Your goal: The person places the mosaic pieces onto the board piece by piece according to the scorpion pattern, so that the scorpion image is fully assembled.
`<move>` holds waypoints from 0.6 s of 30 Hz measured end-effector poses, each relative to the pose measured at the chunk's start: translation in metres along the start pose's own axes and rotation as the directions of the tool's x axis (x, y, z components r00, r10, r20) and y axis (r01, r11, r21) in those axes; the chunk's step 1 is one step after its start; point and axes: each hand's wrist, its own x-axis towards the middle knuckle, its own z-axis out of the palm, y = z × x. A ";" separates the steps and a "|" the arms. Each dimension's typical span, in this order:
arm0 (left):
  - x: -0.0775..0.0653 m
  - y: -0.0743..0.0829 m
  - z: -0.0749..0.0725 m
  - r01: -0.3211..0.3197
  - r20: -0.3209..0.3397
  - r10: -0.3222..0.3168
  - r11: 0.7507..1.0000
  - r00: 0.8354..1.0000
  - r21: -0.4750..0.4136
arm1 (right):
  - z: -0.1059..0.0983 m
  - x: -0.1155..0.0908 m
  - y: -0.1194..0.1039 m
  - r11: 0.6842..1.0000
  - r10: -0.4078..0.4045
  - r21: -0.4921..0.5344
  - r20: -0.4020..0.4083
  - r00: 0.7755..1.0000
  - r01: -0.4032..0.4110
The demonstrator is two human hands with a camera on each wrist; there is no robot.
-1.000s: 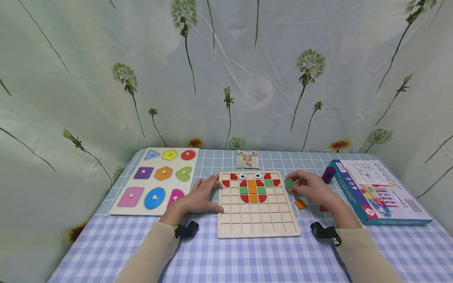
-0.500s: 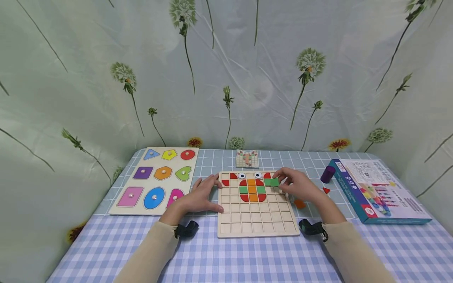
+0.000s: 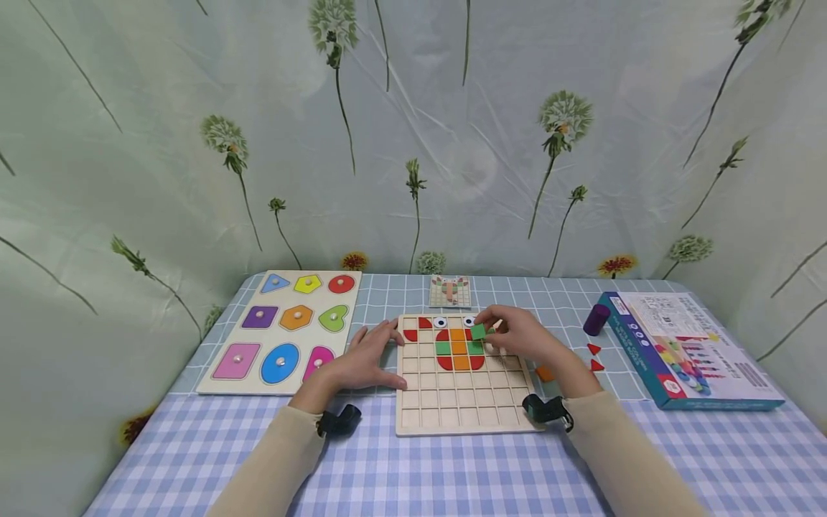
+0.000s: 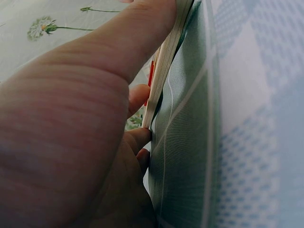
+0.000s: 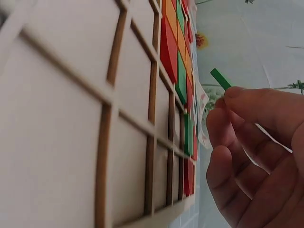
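Note:
Between thumb and fingertips my right hand pinches a green square tile, which the right wrist view shows raised off the wooden grid board. In the head view the tile overlaps the upper part of the board, just below the right eye tile. Red, orange and green tiles fill several cells there, and my right hand covers those at the upper right. My left hand rests at the board's left edge, fingers spread, the thumb lying along the edge in the left wrist view.
A small picture card stands behind the board. To the left lies a knobbed shape puzzle. On the right are an orange tile, red triangles, a purple cylinder and a large box.
My right hand has carried the green square tile leftward, from beside the board to over its upper part. Red triangles on the right have come into sight. My left hand has stayed put.

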 end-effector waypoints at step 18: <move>-0.001 0.000 0.000 -0.003 0.003 0.003 1.000 1.000 -0.008 | 0.020 0.023 -0.024 0.997 -0.074 0.003 0.037 0.997 0.073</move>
